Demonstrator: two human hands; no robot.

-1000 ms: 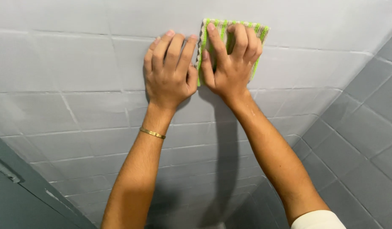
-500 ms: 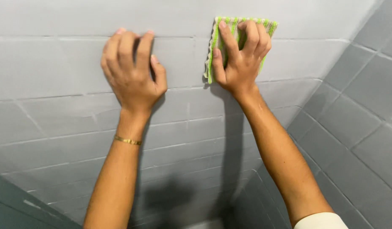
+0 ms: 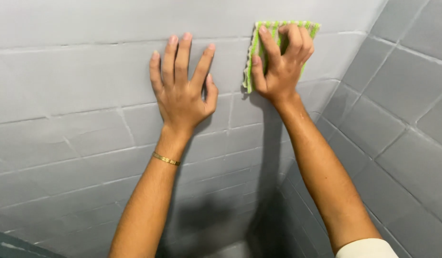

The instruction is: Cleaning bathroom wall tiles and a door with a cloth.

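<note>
My right hand [image 3: 280, 67] presses a green and white striped cloth [image 3: 255, 52] flat against the grey tiled wall [image 3: 87, 71], fingers curled over the cloth's top part. The cloth sits high on the wall, close to the corner. My left hand [image 3: 183, 93] lies flat on the bare tiles to the left of the cloth, fingers spread and pointing up, holding nothing. A thin gold bracelet [image 3: 166, 159] circles the left wrist. A white sleeve edge [image 3: 366, 248] shows at the right arm's lower end.
A second grey tiled wall [image 3: 407, 119] meets the first at a corner on the right. A dark green surface [image 3: 10, 243] shows at the lower left edge. Shadows of both arms fall on the tiles below.
My left hand slid left away from the cloth, then came back part of the way with fingers spread. My right hand kept the cloth pressed high on the wall, fingers curling more.
</note>
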